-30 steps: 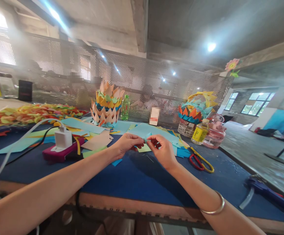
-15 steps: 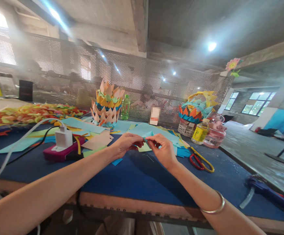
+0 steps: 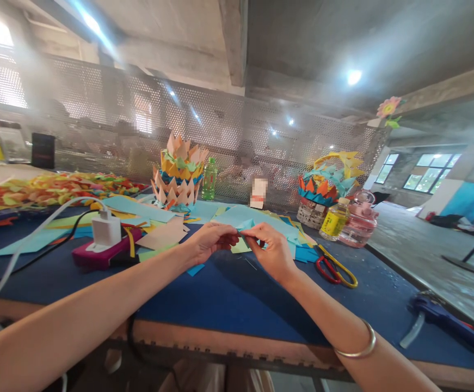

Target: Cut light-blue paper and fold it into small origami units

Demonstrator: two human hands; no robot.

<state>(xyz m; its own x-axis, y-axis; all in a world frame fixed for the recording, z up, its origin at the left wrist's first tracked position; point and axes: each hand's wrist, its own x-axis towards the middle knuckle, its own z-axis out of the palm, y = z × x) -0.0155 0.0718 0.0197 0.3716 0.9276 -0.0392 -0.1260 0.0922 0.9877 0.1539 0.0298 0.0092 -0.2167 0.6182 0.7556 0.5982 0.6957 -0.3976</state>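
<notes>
Above the blue table, my left hand [image 3: 216, 240] and my right hand [image 3: 270, 249] meet over a small folded piece of light-blue paper [image 3: 245, 224]. Fingertips of both hands pinch its lower edge; part of the piece is hidden by the fingers. Behind it lie light-blue paper sheets [image 3: 275, 222] spread on the table. A beige paper sheet [image 3: 161, 237] is left of my left hand. Scissors [image 3: 337, 271] with red and yellow handles rest to the right of my right hand.
A purple power strip [image 3: 92, 253] with a white charger stands at left. Layered folded-paper pieces [image 3: 179, 177] and a paper basket [image 3: 312, 212] are at the back. Bottles [image 3: 334, 220] stand right; a glue gun [image 3: 441, 316] lies near the right edge. Paper scraps [image 3: 69, 188] pile up left.
My fingers have shifted slightly on the folded paper, still pinching it. Another person's hand has come into view at the far left edge.
</notes>
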